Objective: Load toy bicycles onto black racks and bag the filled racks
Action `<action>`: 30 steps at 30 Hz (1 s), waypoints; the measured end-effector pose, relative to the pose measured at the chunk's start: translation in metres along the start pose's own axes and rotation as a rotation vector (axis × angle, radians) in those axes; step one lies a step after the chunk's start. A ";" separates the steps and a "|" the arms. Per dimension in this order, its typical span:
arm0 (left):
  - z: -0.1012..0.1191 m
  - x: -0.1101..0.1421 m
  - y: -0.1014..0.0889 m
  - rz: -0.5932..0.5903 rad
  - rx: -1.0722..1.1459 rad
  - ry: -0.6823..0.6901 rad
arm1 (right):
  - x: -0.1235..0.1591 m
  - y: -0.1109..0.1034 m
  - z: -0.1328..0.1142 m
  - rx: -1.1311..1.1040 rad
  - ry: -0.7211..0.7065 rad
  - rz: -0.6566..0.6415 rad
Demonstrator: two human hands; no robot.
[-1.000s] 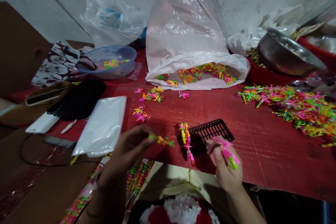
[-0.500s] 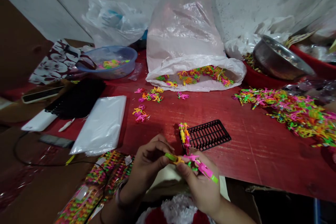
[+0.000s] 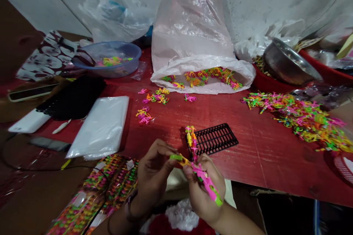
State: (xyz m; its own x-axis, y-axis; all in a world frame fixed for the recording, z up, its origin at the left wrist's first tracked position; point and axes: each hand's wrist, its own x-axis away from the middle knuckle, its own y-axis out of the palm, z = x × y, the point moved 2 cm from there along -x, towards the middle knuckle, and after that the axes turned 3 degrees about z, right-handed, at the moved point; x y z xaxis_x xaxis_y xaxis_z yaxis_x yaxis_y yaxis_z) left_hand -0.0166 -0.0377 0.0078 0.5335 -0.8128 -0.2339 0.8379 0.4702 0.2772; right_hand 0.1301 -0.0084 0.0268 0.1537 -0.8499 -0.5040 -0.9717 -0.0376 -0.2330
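Note:
My left hand [image 3: 153, 176] pinches a small yellow-green plastic piece [image 3: 179, 158] between thumb and fingers. My right hand [image 3: 205, 191] grips a pink and green plastic chain of linked pieces [image 3: 205, 180], and the two hands nearly touch at the yellow piece. Just above them, a short multicoloured stack of linked pieces [image 3: 191, 141] lies against the left end of a black plastic slotted rack [image 3: 217, 139] on the red table [image 3: 264, 154]. The rack's lower left corner is hidden behind the stack.
Loose bright plastic pieces [image 3: 300, 119] lie heaped at the right, with small clusters [image 3: 154, 97] mid-table. A plastic bag [image 3: 193, 44] spills more at the back. Nearby are a blue tub [image 3: 110, 58], steel bowl [image 3: 288, 62], flat plastic sheets [image 3: 99, 126], and packed strips [image 3: 110, 180] at the front left.
Since a second ago, my hands have come together from apart, and the yellow piece now meets the pink chain. The view has shifted slightly, moving the scene left.

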 end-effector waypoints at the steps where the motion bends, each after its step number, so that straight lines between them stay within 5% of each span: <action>1: 0.002 0.000 0.000 -0.011 -0.053 0.035 | 0.000 0.000 0.000 -0.005 0.000 0.003; 6: 0.004 0.003 -0.001 0.084 -0.318 0.371 | 0.000 0.003 0.000 -0.009 0.070 0.033; 10: -0.001 0.005 0.002 0.134 -0.304 0.529 | 0.009 0.002 0.006 -0.002 -0.114 0.031; 14: 0.003 -0.007 0.001 0.203 -0.055 0.294 | 0.012 -0.002 0.010 -0.009 -0.230 0.002; 18: 0.006 -0.010 0.000 -0.139 0.062 -0.016 | 0.000 -0.002 0.006 -0.073 0.072 -0.066; 20: 0.006 -0.006 -0.004 -0.267 0.093 -0.040 | -0.005 -0.001 0.004 -0.125 0.193 -0.109; 26: 0.002 0.006 -0.005 -0.375 0.069 0.003 | -0.009 -0.001 0.006 -0.194 0.363 -0.179; 30: 0.002 -0.016 -0.010 -0.211 -0.004 0.082 | -0.013 -0.005 0.011 -0.216 0.406 -0.205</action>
State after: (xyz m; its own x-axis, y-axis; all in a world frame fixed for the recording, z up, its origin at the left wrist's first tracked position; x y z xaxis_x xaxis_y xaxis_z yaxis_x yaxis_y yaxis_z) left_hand -0.0341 -0.0302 0.0102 0.3537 -0.8628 -0.3613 0.9324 0.2943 0.2100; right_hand 0.1352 0.0083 0.0258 0.3049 -0.9479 -0.0919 -0.9504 -0.2966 -0.0938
